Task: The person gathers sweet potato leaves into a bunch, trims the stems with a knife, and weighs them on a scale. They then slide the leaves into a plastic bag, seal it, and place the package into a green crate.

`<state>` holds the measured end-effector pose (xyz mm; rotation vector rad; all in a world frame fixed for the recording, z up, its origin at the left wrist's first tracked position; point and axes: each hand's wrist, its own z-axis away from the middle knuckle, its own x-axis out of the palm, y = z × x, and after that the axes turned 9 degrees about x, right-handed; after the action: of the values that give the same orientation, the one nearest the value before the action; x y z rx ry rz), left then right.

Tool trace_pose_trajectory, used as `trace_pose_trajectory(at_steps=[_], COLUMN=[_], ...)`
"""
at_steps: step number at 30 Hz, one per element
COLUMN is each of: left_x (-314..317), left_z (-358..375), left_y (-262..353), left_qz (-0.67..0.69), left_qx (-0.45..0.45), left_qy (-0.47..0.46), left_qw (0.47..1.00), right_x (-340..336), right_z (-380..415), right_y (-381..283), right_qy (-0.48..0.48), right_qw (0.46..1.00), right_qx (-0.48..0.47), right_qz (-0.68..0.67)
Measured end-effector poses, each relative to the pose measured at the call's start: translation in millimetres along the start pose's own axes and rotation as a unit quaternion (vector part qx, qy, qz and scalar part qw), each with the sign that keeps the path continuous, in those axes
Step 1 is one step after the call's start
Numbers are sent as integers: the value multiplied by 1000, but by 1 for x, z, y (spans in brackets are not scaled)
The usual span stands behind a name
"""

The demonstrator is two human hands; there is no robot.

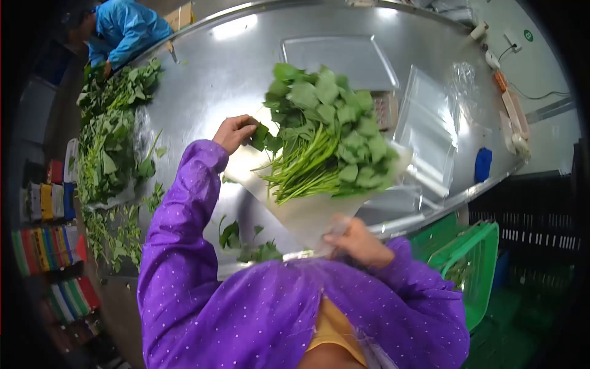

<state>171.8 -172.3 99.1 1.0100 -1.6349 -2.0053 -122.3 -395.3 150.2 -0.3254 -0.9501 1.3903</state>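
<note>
A big bunch of leafy greens (319,144) lies on a pale sheet (289,212) on the metal table, its stems pointing toward me and to the left. At the left of the bunch, my left hand (235,132) is closed, its fingertips pinching a dark green leaf (260,136). My right hand (358,241) is a little blurred; its fingers are closed on the near corner of the sheet, close to the table's front edge. Loose leaves (252,246) lie on the table between my arms.
More greens (107,147) are heaped along the left side. A person in blue (126,31) bends over the far left end. Clear plastic trays (424,123) and a blue object (483,165) are at the right. Green crates (485,270) stand below the right edge.
</note>
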Motion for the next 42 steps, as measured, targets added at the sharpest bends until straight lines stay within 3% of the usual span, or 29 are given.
trace_pose_trajectory(at_steps=[3,6,8,11,12,13,14,16,19,23,27,31,35,37,38,41,42], left_x=[16,37,44,43,43,43,43,41,40,39,40,41,58,86,105,149,158], left_z=[27,48,56,61,64,64,65,65,61,59,59,57,79,106,124,170,180], left_y=[-11,-42,-71,-88,-83,-80,-77,-73,-69,-74,-82,-77,-60,-43,-23,10,9], left_qz=[-46,-207,-176,-133,-155,-155,-158,-161,-156,-117,14,51,18,-196,-233,-285,-297], left_qx=[1,48,65,73,85,80,75,64,44,-40,-103,-147,-113,21,20,72,99], left_qy=[-91,-183,-157,-131,-134,-134,-134,-138,-142,-134,-114,-99,-85,-36,-11,48,65], left_qw=[995,960,970,980,975,975,975,975,977,983,988,983,990,980,972,954,948], right_x=[59,92,98,106,104,92,84,76,36,34,37,27,23,25,28,58,51], right_z=[-20,-46,-57,-29,-17,-20,-24,-33,-75,-85,-87,-87,-82,-75,-66,-36,-44], right_y=[54,87,108,91,68,63,55,33,66,97,85,110,105,86,71,-43,-52], right_qy=[-30,-24,-28,12,93,182,249,271,242,232,231,183,123,84,78,-41,10], right_qw=[999,997,992,984,951,839,743,645,572,618,634,614,628,623,633,796,800], right_qx=[36,70,114,-35,-86,-260,-324,-281,-271,-286,-293,-231,-204,-156,-177,1,-101], right_qz=[25,-3,49,176,283,443,530,657,735,695,677,732,741,762,750,604,592])
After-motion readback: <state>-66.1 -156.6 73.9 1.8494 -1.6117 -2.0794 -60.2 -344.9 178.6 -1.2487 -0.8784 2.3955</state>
